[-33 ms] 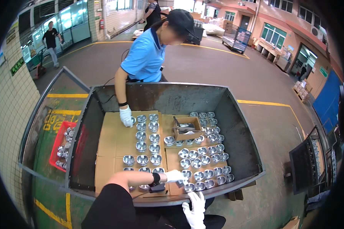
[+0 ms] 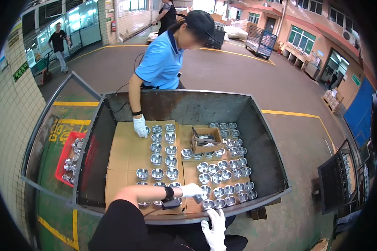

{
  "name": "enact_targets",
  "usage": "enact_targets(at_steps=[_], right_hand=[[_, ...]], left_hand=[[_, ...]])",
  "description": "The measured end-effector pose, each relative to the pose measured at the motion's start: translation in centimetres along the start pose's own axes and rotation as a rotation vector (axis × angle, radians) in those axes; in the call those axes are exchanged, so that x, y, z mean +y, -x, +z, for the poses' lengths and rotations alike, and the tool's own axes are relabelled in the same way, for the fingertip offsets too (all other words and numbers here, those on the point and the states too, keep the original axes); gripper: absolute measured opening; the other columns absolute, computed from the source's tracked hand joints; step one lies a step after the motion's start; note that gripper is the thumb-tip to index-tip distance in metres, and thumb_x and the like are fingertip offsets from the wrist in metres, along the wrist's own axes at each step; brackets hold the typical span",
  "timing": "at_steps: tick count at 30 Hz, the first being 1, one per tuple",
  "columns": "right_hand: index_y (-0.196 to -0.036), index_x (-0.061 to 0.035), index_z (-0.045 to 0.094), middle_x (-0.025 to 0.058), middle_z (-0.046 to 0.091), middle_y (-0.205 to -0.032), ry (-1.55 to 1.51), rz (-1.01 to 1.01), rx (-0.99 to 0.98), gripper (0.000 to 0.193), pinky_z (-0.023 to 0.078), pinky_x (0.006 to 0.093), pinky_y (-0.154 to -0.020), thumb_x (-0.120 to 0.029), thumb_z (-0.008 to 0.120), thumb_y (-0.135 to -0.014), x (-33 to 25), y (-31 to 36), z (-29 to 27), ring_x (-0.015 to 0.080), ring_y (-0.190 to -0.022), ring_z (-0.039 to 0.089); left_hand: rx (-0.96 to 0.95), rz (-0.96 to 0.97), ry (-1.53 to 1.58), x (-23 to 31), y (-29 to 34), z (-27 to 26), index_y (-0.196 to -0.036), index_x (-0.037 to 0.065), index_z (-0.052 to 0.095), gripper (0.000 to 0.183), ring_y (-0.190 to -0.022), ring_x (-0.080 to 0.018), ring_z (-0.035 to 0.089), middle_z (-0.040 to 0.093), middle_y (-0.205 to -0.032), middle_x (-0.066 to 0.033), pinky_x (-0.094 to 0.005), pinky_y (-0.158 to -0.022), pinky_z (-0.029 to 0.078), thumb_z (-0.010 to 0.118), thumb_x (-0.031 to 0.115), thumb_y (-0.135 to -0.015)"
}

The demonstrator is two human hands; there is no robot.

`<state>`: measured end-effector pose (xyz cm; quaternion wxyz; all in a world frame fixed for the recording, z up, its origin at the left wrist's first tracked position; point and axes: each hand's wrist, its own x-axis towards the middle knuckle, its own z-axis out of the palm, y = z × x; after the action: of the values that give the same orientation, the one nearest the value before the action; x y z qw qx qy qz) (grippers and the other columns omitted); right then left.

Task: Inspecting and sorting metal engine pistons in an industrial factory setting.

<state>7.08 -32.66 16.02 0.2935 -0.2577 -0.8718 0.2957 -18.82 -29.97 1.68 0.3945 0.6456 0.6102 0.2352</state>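
Observation:
My left hand (image 2: 191,190), in a white glove with a black wristband, reaches across the near part of a metal cart (image 2: 184,97). Its fingers are closed on a tilted silver piston (image 2: 200,198), beside the near rows of standing pistons (image 2: 219,192). My right hand (image 2: 215,231), also gloved, is at the cart's near rim with its fingers apart and no object visible in it. Across the cart, a co-worker's gloved hand (image 2: 140,126) touches a piston at the far end of the left rows. Cardboard sheets (image 2: 127,146) lie under the pistons.
A small open cardboard box (image 2: 207,147) with dark tools stands among the pistons. Below my left wrist lies a black device (image 2: 171,204). A red crate (image 2: 63,167) of pistons sits left of the cart. The co-worker (image 2: 161,58) leans over the far wall.
The view has shifted slightly, moving the scene a little to the right in the picture. My hands and the co-worker's hand keep nearly the same places.

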Motion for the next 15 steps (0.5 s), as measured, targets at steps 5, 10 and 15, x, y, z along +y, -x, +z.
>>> enact_targets(at_steps=[5, 10, 15], right_hand=[[-0.135, 0.0007, 0.047, 0.0078, 0.053, -0.128, -0.817, 0.465, -0.076, 0.058, 0.044, 0.0205, -0.080, 0.005, 0.060, -0.079, 2.0, 2.2, -2.2, 0.0102, -0.093, 0.051], [-0.138, 0.0007, 0.039, 0.0199, 0.046, -0.138, -1.139, 0.636, 0.057, 0.066, 0.045, 0.0445, -0.100, -0.022, 0.070, -0.084, -1.0, 3.3, -5.9, 0.0332, -0.127, 0.047], [-0.144, 0.0016, 0.028, 0.0192, 0.035, -0.146, -1.234, 0.719, 0.095, 0.064, 0.037, 0.0408, -0.108, -0.027, 0.056, -0.093, -6.1, 4.9, -9.0, 0.0304, -0.132, 0.042]], left_hand=[[0.164, -0.071, 0.524, 6.7, 5.4, -4.6, -0.101, 0.005, 0.067, 0.026, -0.081, -0.0178, 0.062, 0.067, -0.090, -0.0067, -0.0322, -0.072, 0.050, 0.055, 0.026, -0.093], [0.161, -0.194, 1.222, 16.1, 9.3, -3.7, -0.105, 0.002, 0.065, 0.028, -0.077, -0.0066, 0.053, 0.063, -0.090, 0.0011, -0.0235, -0.065, 0.045, 0.055, 0.026, -0.095], [-0.197, -0.134, 1.131, 20.4, 9.7, 0.2, -0.103, 0.006, 0.063, 0.028, -0.055, -0.0018, 0.037, 0.050, -0.071, 0.0070, -0.0196, -0.046, 0.028, 0.049, 0.030, -0.098]])
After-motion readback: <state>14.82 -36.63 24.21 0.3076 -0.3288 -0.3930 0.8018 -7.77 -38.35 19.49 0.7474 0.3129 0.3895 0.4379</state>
